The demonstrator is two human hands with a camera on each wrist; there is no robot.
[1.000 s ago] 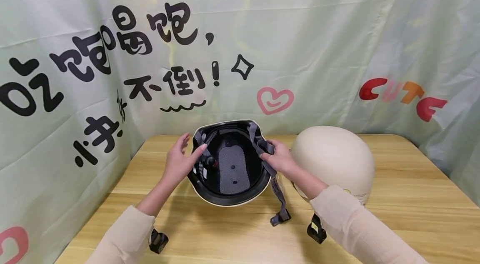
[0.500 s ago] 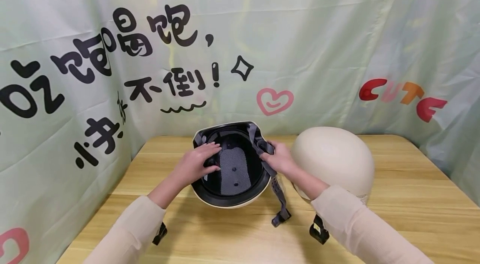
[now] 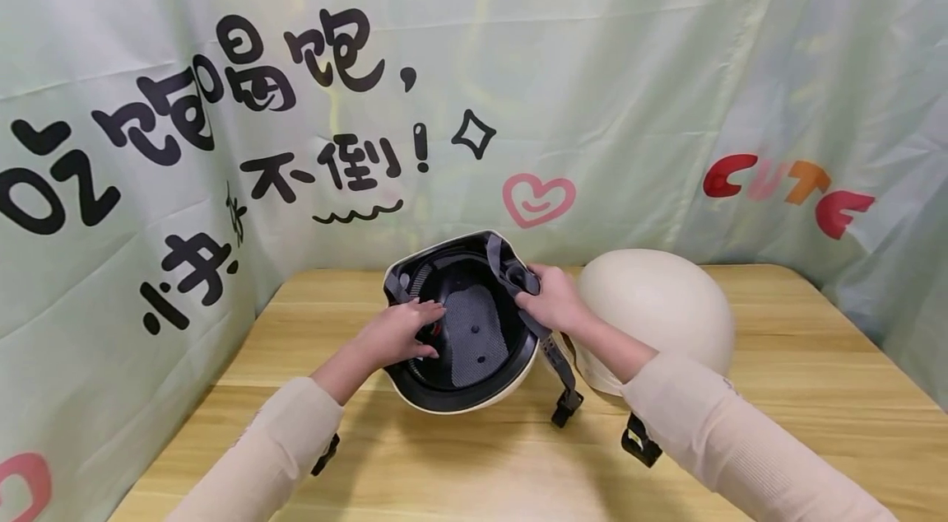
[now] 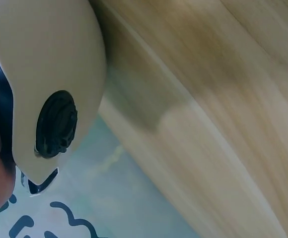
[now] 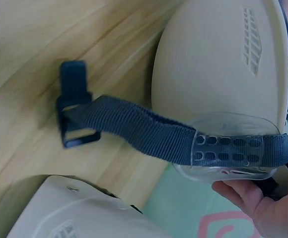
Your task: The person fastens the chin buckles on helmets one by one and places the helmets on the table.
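A cream helmet (image 3: 511, 380) is tilted so its black-lined inside faces me, with a grey pad (image 3: 474, 341) and a knob showing red within. My left hand (image 3: 403, 333) reaches over the left rim into it, fingers extended near the knob, which they partly hide. At the right rim, my right hand (image 3: 554, 301) grips the helmet together with its grey strap (image 5: 139, 126). That strap runs through a clear plastic piece (image 5: 223, 153) and ends in a black buckle (image 5: 77, 111). In the left wrist view, a dark oval fitting (image 4: 57, 124) sits on the shell.
A second cream helmet (image 3: 659, 308) stands dome up on the wooden table (image 3: 822, 390) at the right, partly behind my right arm. A black buckle (image 3: 640, 441) lies below it. Another black piece (image 3: 326, 454) shows beside my left sleeve. A printed curtain (image 3: 629, 110) hangs behind.
My left hand has moved from the helmet's left rim to inside it. The helmet has turned slightly, its right side rising, while my right hand keeps its grip. The strap end has swung slightly right.
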